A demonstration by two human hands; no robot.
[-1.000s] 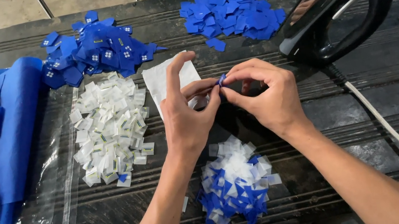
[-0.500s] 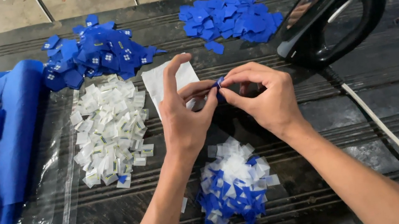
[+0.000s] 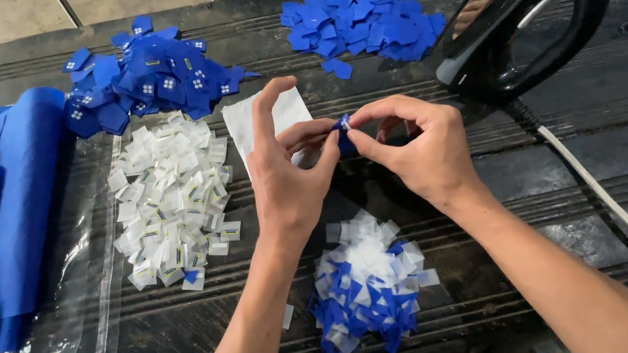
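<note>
Iron upright at worktop far right corner, cord trailing toward near edge; snag risk from right forearm. Left hand and right hand both pinching small blue patch above worktop middle. Slip likely, grip tiny. Patch long axis indiscernible.

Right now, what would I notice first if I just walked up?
The two hands in the middle: the left hand and right hand pinch one tiny blue piece between them. Around them lie piles of blue and white scraps, and a black iron stands at the far right.
</note>
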